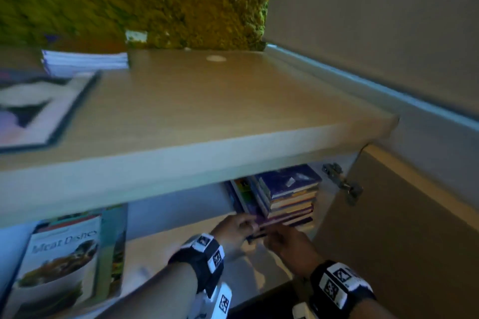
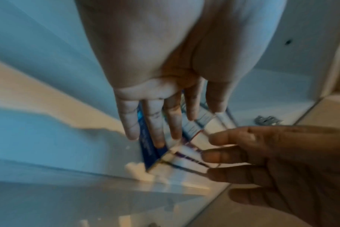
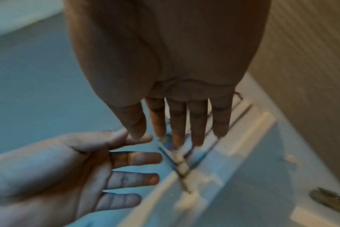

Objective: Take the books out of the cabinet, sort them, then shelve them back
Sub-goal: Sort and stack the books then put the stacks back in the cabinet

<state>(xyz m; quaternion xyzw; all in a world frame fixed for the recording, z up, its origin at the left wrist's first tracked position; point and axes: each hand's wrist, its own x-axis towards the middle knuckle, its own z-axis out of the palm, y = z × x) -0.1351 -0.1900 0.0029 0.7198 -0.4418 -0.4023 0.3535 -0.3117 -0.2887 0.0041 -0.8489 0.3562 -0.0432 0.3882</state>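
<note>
Inside the open cabinet (image 1: 181, 163), a flat stack of books (image 1: 291, 198) lies at the right end of the shelf. A few upright books (image 1: 242, 193) lean against its left side. My left hand (image 1: 234, 228) reaches in with straight fingers (image 2: 155, 122) laid against a blue upright book (image 2: 148, 151). My right hand (image 1: 285, 241) comes in beside it, fingers (image 3: 180, 127) straight and spread at the lower front corner of the stack (image 3: 181, 162). Neither hand holds a book. All views are blurred.
A "Meat Dishes" cookbook (image 1: 62, 261) leans at the shelf's left end. On the cabinet top lie a dark-framed flat book (image 1: 39, 109) and a pile of white-edged books (image 1: 85, 61). The cabinet door (image 1: 394, 241) stands open at the right on its hinge (image 1: 342, 185).
</note>
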